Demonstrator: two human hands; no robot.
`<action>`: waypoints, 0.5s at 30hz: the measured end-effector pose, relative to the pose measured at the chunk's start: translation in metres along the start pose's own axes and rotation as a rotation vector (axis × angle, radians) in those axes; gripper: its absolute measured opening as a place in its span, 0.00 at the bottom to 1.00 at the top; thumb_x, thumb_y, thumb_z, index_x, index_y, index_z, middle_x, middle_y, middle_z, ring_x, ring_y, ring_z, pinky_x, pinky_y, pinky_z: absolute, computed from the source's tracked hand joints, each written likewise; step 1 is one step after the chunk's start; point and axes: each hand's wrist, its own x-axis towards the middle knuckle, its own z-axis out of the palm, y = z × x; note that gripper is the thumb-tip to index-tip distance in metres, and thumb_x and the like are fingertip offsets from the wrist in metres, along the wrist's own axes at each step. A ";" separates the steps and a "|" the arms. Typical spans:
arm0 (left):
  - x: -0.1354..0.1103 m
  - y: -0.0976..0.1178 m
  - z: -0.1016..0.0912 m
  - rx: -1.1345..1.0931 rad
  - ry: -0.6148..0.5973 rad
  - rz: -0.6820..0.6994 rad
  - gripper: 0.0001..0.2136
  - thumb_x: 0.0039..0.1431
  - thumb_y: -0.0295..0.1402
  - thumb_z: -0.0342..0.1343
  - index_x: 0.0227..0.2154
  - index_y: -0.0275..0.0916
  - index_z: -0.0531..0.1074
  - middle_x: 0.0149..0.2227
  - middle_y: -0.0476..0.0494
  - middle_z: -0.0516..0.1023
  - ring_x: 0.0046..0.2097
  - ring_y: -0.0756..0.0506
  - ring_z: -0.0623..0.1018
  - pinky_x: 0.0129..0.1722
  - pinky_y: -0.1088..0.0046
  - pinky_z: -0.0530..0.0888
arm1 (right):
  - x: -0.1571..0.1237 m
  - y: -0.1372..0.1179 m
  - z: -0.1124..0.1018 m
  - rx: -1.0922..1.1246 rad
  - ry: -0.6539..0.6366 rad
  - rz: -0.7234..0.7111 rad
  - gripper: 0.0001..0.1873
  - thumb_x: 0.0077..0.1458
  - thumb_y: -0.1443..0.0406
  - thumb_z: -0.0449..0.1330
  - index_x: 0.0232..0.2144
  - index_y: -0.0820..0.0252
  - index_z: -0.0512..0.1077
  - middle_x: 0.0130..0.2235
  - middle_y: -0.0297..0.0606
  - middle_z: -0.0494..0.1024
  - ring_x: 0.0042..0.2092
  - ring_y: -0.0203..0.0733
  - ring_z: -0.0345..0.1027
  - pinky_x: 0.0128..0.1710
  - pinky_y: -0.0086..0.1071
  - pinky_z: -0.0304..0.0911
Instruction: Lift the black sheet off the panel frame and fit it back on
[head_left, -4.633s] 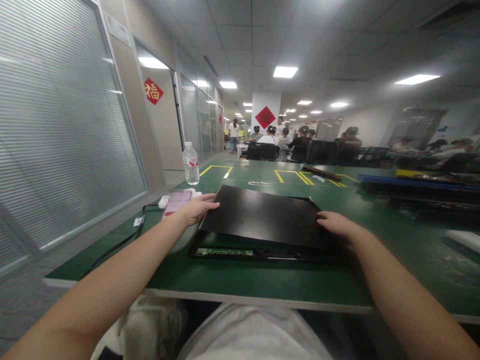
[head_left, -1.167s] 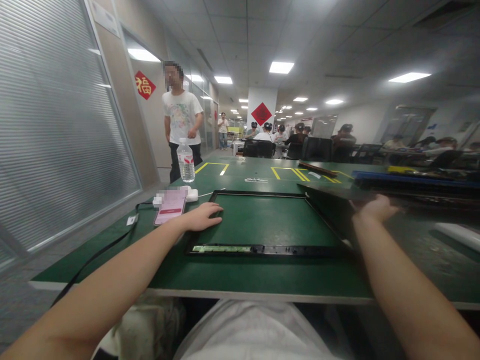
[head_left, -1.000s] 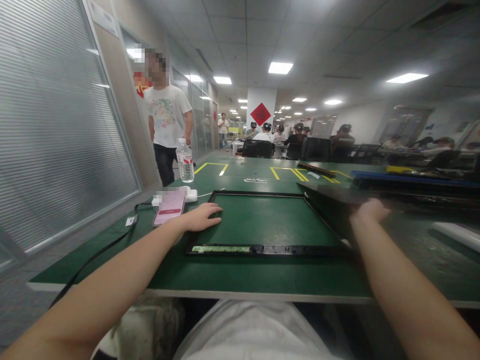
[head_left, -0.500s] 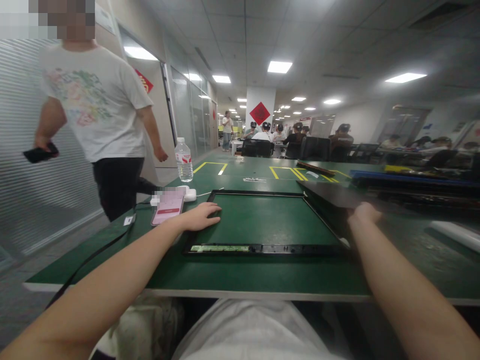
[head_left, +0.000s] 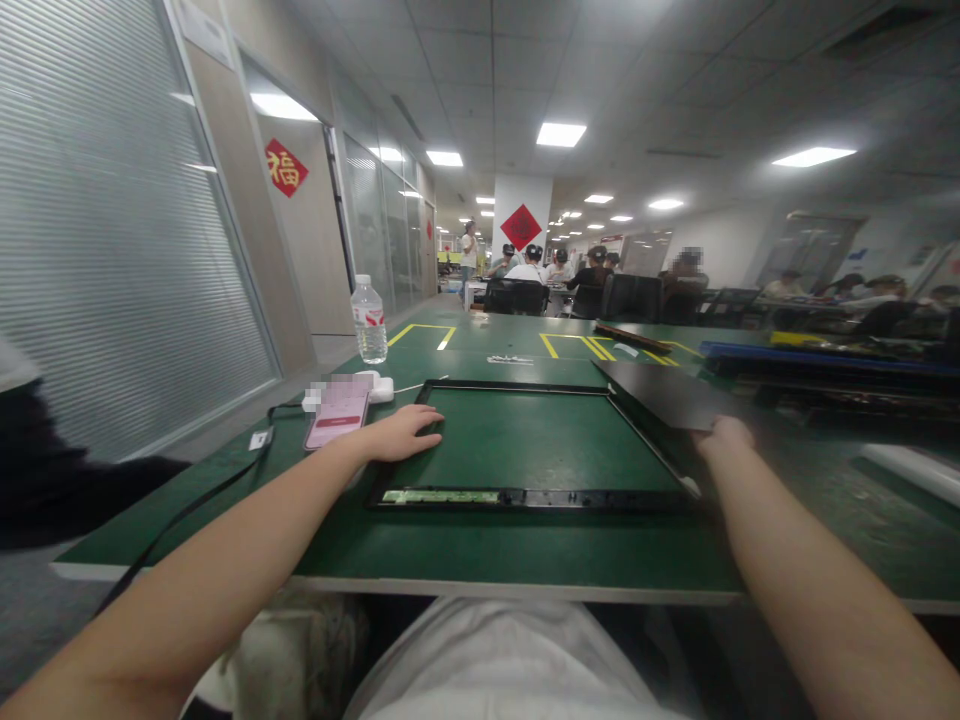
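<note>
A black rectangular frame (head_left: 592, 498) lies flat on the green tabletop (head_left: 517, 555), with a green strip (head_left: 439, 496) along the left part of its near side. My left hand (head_left: 405, 433) rests on the frame's left side with its fingers stretched out. At the frame's right, my right hand (head_left: 727, 438) is closed on the edge of a thin dark panel (head_left: 660, 390). The panel is tilted, and its far left corner is near the frame's far right corner. My right fingers are partly hidden behind the panel.
A phone (head_left: 339, 410) and a white charger (head_left: 381, 387) with a black cable lie left of the frame, near a water bottle (head_left: 369, 320). Long blue and black parts (head_left: 810, 365) are stacked at right, with a white bar (head_left: 911, 470) nearer. People sit at far desks.
The person in the white T-shirt has walked nearly out of view at left. My right hand and the panel have shifted only slightly; my left hand stays on the frame.
</note>
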 end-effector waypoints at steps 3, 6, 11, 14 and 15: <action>0.000 0.000 0.000 -0.010 0.006 -0.005 0.29 0.61 0.48 0.47 0.58 0.33 0.68 0.64 0.30 0.65 0.64 0.36 0.65 0.63 0.59 0.61 | 0.003 -0.001 0.001 0.007 -0.026 0.024 0.19 0.43 0.84 0.49 0.34 0.62 0.67 0.40 0.36 0.76 0.31 0.33 0.76 0.34 0.36 0.71; 0.000 0.000 0.000 -0.003 -0.004 -0.006 0.29 0.61 0.48 0.46 0.59 0.32 0.67 0.64 0.29 0.65 0.64 0.36 0.65 0.63 0.60 0.60 | 0.005 -0.001 0.001 0.019 -0.036 0.043 0.19 0.44 0.84 0.49 0.34 0.61 0.67 0.41 0.34 0.76 0.31 0.32 0.76 0.34 0.36 0.70; 0.000 -0.001 0.000 0.001 0.004 -0.008 0.30 0.61 0.51 0.46 0.58 0.34 0.68 0.64 0.30 0.65 0.64 0.35 0.65 0.63 0.59 0.61 | 0.004 -0.001 0.000 0.028 -0.018 0.052 0.21 0.42 0.85 0.49 0.35 0.61 0.68 0.44 0.36 0.76 0.32 0.33 0.77 0.35 0.38 0.71; -0.001 -0.001 0.000 0.011 0.001 -0.009 0.32 0.61 0.53 0.44 0.58 0.34 0.68 0.64 0.30 0.65 0.64 0.35 0.65 0.63 0.59 0.61 | 0.002 -0.001 0.000 0.023 -0.019 0.060 0.23 0.42 0.85 0.50 0.36 0.60 0.68 0.46 0.36 0.76 0.34 0.34 0.77 0.36 0.39 0.71; -0.001 -0.001 0.000 0.015 -0.001 -0.008 0.32 0.61 0.53 0.44 0.58 0.34 0.68 0.64 0.30 0.65 0.64 0.35 0.66 0.63 0.59 0.62 | 0.002 -0.001 0.000 0.017 -0.022 0.062 0.22 0.42 0.84 0.50 0.36 0.60 0.68 0.47 0.36 0.76 0.35 0.34 0.77 0.36 0.39 0.71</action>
